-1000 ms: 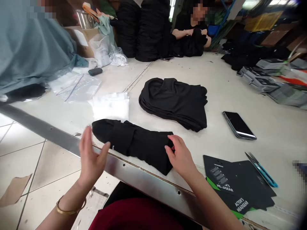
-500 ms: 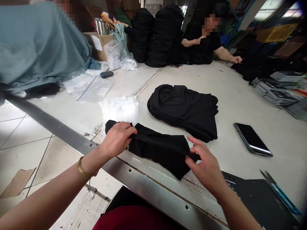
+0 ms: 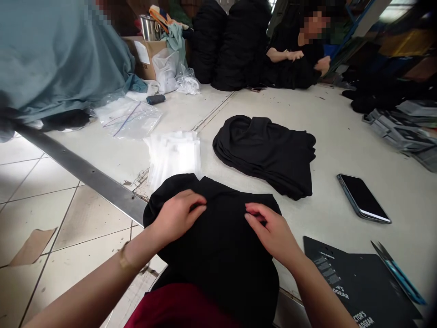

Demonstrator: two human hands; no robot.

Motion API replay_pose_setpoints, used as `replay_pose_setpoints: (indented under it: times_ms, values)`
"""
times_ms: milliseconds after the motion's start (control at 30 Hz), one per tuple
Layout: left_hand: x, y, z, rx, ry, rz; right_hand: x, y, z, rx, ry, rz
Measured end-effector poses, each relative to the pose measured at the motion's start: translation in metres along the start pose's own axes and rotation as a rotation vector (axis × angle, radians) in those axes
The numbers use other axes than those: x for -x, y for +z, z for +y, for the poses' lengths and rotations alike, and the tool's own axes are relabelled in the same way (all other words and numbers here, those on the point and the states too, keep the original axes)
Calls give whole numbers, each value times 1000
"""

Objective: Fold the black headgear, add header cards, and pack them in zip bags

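Head view, both hands (left [image 3: 179, 216], right [image 3: 273, 230]) pinching plain black cloth [image 3: 221, 250], draped over table edge

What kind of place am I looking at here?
Probably a garment packing workshop: a stack of folded black fabric pieces, a pile of clear plastic bags and black printed header cards lie on the white worktable.

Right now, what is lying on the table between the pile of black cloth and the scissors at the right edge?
In the head view, a dark phone lies face up between the pile of black cloth and the scissors.
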State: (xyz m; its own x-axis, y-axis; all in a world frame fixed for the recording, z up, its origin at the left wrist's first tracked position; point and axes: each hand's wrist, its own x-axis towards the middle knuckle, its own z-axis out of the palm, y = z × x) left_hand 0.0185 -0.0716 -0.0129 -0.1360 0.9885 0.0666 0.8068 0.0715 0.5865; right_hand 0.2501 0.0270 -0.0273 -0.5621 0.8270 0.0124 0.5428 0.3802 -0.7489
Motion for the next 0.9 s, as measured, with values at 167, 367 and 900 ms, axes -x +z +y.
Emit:
replay_pose_setpoints:
  times_ms: [167, 367, 900]
  values:
    - [-65, 34, 1, 62, -118, 3, -41, 38, 12, 218, -225, 173]
    - [-75, 21, -22, 421, -165, -241, -47, 56, 29, 271, -244, 226]
    - [-70, 18, -34, 791, -186, -302, -44, 58, -21, -47, -243, 387]
